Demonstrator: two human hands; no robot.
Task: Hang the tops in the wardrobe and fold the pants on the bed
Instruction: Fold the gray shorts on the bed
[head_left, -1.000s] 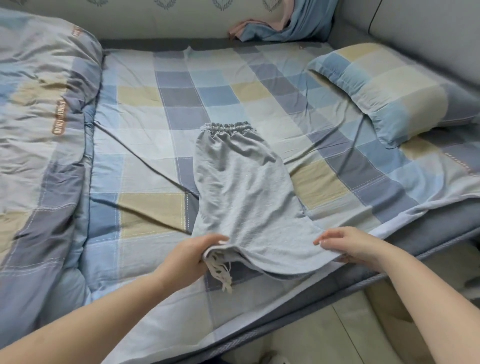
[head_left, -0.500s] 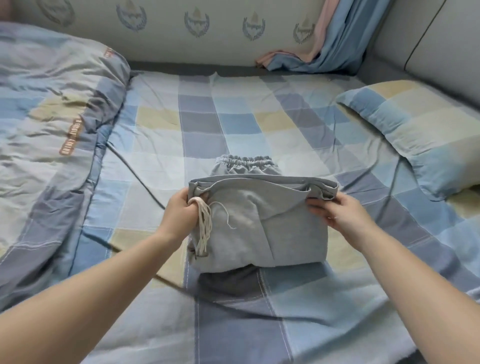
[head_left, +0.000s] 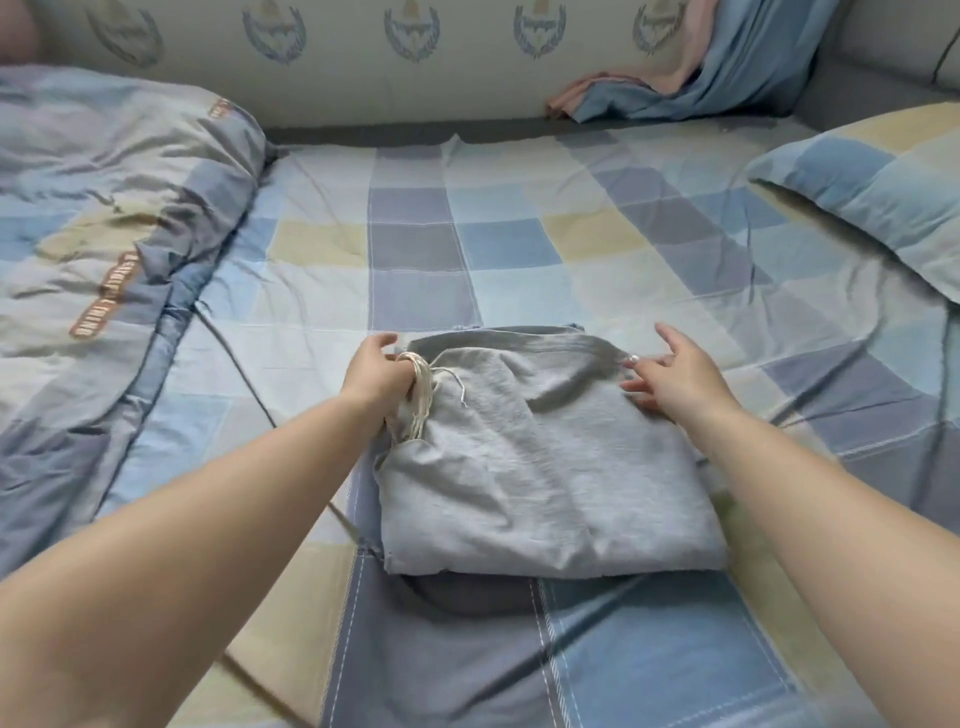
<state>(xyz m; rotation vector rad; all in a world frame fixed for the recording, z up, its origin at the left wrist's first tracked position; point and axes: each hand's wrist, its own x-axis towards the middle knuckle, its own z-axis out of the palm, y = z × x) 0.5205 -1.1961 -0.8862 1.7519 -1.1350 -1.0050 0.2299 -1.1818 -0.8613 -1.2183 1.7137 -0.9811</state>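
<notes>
The grey pants (head_left: 540, 457) lie folded into a squarish bundle on the checked sheet (head_left: 415, 244) of the bed, nearer the viewer than both sets of fingers, the bundle's closest fold edge running left to right. Just beyond that, the left hand (head_left: 376, 376) sits at the bundle's far left corner, fingers curled round the white drawstring (head_left: 418, 397) bunched there. The right hand (head_left: 675, 376) rests on the far right corner, fingers straight and spread, holding nothing, pressing the top layer flat. So the cloth lies below and between the two hands, its long axis crossing from one to the other; both are equally close. Likely next is tucking the cord, which calls for the left. Beyond the fingertips lie the pillow (head_left: 878, 192) and a blue and pink garment (head_left: 691, 83).
</notes>
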